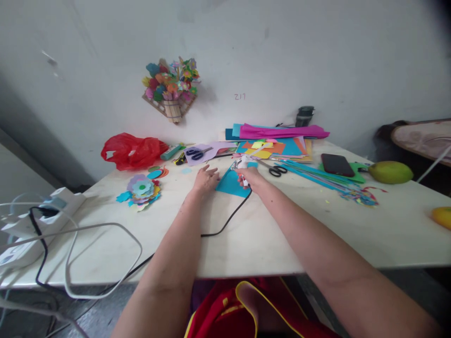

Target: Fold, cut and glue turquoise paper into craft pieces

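Note:
My right hand [249, 176] is closed around a white hot glue gun [243, 164] with a red trigger part; a black cord [230, 218] trails from its handle toward me. Beneath the gun lies a blue sheet of paper [230, 184] on the table. At the sheet's left edge rests my left hand [207, 179], fingers spread and partly over the tabletop; whether it touches the paper is unclear. Black-handled scissors [278, 171] lie just right of my right hand.
At left are paper flower shapes [143, 188], a red plastic bag [132, 151] and a power strip [45, 225] with loose cables. Behind are purple-handled scissors [195, 153] and coloured sheets [296, 146]. Rightward lie blue strips [310, 173], a phone [337, 165] and a green fruit [390, 172].

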Motion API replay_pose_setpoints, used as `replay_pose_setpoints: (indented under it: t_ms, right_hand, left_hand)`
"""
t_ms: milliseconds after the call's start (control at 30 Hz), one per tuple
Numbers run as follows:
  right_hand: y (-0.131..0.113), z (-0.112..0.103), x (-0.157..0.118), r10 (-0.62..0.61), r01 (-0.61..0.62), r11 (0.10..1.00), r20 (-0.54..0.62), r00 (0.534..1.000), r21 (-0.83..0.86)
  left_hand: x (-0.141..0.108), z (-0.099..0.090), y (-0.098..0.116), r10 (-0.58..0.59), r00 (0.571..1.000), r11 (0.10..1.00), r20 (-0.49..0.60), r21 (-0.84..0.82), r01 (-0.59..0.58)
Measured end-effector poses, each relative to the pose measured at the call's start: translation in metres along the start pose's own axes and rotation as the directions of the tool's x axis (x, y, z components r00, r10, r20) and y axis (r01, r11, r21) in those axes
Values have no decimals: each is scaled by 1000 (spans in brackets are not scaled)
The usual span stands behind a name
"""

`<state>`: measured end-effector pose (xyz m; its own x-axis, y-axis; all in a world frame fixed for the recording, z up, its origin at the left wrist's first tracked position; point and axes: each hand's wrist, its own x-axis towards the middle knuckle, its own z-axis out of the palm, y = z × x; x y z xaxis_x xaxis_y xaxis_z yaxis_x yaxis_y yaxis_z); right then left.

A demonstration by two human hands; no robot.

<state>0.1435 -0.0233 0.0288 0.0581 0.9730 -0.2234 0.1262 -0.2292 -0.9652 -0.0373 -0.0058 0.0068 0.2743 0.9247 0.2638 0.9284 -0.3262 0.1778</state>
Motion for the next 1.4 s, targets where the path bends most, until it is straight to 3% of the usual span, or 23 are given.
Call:
replay_pose_setpoints:
  t_ms: [133,233,367,767,1400]
  right_hand:
    - [-2,-2,-5,15,-15,1000,36,999,-9]
    - [-3,-2,-7,16,-16,1000,47,999,-9]
    - [-4,-2,-9,8,-9,1000,42,999,8]
    - [-2,-3,-9,15,-15,1000,32,999,8]
    - [1,-4,-5,43,-47,996,64,997,70]
  left_hand:
    - [1,6,4,-111,992,991,-66,-88,105]
    - [2,12,6,-156,988,984,-4,-86,155]
    - [2,15,8,-117,988,993,102,-3,118]
    - [1,13,10,-115,980,993,163,13,114]
    - [1,15,11,-63,987,997,150,56,56]
